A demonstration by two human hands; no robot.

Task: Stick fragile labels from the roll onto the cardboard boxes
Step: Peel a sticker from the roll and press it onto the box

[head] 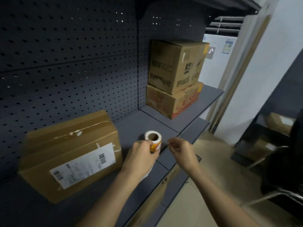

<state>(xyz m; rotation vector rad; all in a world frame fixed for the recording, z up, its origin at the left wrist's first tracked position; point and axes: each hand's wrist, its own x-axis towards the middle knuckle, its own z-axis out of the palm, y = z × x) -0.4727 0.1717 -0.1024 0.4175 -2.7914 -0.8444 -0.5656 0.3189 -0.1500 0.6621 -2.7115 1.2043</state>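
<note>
Roll [154,143] stands core-up at the front of the shelf [139,122], its side gripped by the left hand [141,154]; the near box [70,154] lies just to its left and two stacked boxes [175,79] sit well back in the corner. The right hand [182,150] hovers beside the roll, fingers curled toward the thumb, though blur hides whether it pinches a label. The step looks like peeling a label free, and the next move probably calls for pressing it flat onto the near box's bare top.
</note>
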